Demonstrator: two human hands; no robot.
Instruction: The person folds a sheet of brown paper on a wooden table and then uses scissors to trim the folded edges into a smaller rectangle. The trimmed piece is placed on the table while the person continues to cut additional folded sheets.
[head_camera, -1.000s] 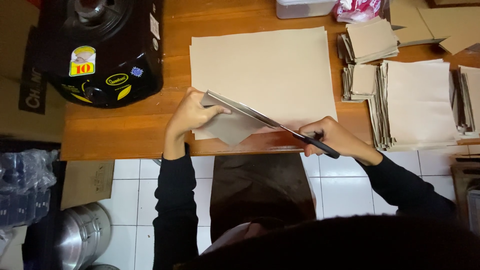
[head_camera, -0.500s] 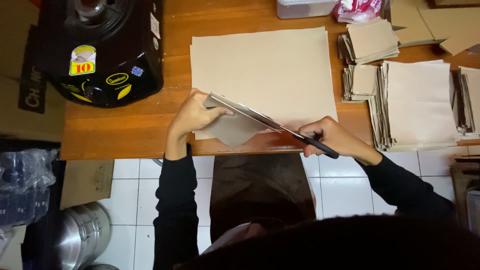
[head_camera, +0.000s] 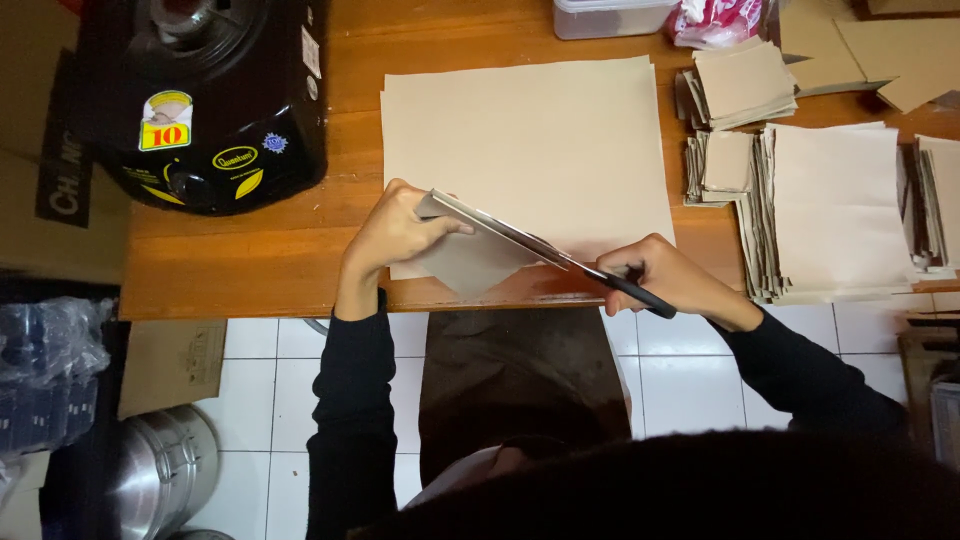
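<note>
Your right hand (head_camera: 668, 278) is curled shut around the black handle of a long knife (head_camera: 545, 252), at about four o'clock from the middle of the sheet; the blade runs up toward ten o'clock, its flat tip reaching your left hand (head_camera: 398, 232); that hand lies at eight o'clock of the sheet, fingers pressed together and pinching the folded flap (head_camera: 470, 262) of paper against the blade's far end; the flap hangs as a grey-tan point over the near edge of the wooden table (head_camera: 260, 262), just under the blade.

The large tan paper sheet (head_camera: 525, 145) lies flat on the table, square to its edge, with its near corner folded over where the knife sits; at three o'clock from it stand stacks of cut tan paper (head_camera: 835, 205), some fanned, well apart from your hands; at nine o'clock sits a black round appliance (head_camera: 215, 95) with coloured stickers; at twelve o'clock a clear plastic box (head_camera: 610, 15) touches the picture's top edge; white floor tiles (head_camera: 670, 360) show below the table.
</note>
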